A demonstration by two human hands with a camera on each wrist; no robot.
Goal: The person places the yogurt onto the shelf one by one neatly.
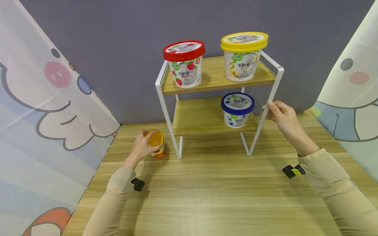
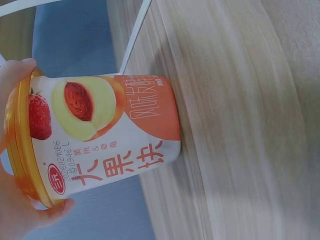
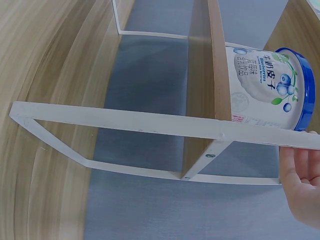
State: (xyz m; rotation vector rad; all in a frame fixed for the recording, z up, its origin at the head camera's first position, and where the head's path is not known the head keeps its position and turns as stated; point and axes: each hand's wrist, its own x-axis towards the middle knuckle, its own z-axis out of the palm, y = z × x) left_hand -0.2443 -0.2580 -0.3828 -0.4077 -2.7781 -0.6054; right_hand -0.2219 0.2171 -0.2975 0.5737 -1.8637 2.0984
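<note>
My left hand (image 1: 140, 149) grips an orange-lidded yogurt cup (image 1: 155, 139) by its rim, left of a two-tier rack (image 1: 203, 88). In the left wrist view the yogurt cup (image 2: 107, 132) shows a peach and a strawberry, and its base appears to meet the tabletop. My right hand (image 1: 283, 119) pinches the rack's white right front leg, thumb in front and fingers partly hidden behind. Close to that hand, a blue-lidded blueberry tub (image 1: 237, 113) stands on the lower shelf. On the upper shelf are a red-lidded strawberry tub (image 1: 185, 67) and a yellow-lidded tub (image 1: 243, 59).
The rack stands on a wooden table (image 1: 206, 193) against a grey back panel (image 1: 133, 49). Cartoon-printed curtains hang on both sides, a left curtain (image 1: 59, 108) and a right curtain (image 1: 351, 91). Dark wrist devices sit under both sleeves.
</note>
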